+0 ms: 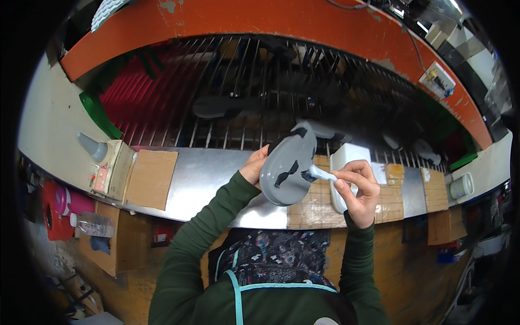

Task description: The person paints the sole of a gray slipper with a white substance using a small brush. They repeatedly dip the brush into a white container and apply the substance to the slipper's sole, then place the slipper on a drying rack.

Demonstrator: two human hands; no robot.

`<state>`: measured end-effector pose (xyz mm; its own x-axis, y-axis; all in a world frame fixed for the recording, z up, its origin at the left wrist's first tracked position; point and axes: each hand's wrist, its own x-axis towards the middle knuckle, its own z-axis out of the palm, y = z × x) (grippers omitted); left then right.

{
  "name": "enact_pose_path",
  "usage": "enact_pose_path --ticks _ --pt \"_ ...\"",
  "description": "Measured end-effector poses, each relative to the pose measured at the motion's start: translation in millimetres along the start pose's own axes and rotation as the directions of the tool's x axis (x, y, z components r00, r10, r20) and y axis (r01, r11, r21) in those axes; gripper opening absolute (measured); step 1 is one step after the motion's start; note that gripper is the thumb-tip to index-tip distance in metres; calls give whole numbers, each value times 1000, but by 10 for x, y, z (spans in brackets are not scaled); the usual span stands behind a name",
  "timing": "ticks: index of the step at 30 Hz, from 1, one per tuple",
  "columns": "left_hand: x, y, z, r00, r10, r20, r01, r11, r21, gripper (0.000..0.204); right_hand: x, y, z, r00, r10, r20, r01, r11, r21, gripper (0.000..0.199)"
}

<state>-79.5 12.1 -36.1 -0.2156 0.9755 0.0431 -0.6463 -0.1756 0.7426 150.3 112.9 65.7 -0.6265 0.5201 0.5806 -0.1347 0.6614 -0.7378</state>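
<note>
Light-blue trim edges the dark patterned apron (281,252), nearest to the camera; dark green sleeves (208,214) reach forward from it. Hands stand apart, each occupied. Left hand (253,167) grips the left side of a grey sole-shaped piece (287,154), held tilted above the bench front. Right hand (360,192) pinches a pale-handled brush (323,174), its dark bristles at the piece's right edge; contact cannot be confirmed.

Progress, as judged: brushing appears under way, not finished. Gloss on the surface may be wet coating; how much is covered or left cannot be determined.

Behind the right hand, a white container (352,153) stands partly concealed, its contents not visible. Further off, metal bars (181,122) carry a dark grey piece (225,107) and others, blurred and unidentifiable. Left fingers are mostly hidden behind the piece. An orange panel (244,19) closes the far side, cut off above.
</note>
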Motion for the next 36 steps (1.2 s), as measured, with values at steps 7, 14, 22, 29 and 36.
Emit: enact_pose_path --ticks 7,14,22,29,36 --pt "-228 -403 -208 949 300 -96 -304 952 -38 63 -358 -42 468 996 51 -70 -68 958 -279 20" --pt "-234 -421 -365 976 132 -172 -164 969 -187 48 -636 -109 611 969 -240 -63 162 804 -573 32" --pt "-351 -445 -228 938 327 -112 -317 943 98 41 -413 164 614 955 -248 -164 77 739 -669 31" --pt "-592 -545 -371 942 92 -324 -171 959 -224 44 -610 37 622 969 -241 -48 177 819 -546 31" --pt "-599 -561 -406 953 103 -286 -170 961 -218 45 -524 205 626 931 -347 -110 149 640 -754 35"
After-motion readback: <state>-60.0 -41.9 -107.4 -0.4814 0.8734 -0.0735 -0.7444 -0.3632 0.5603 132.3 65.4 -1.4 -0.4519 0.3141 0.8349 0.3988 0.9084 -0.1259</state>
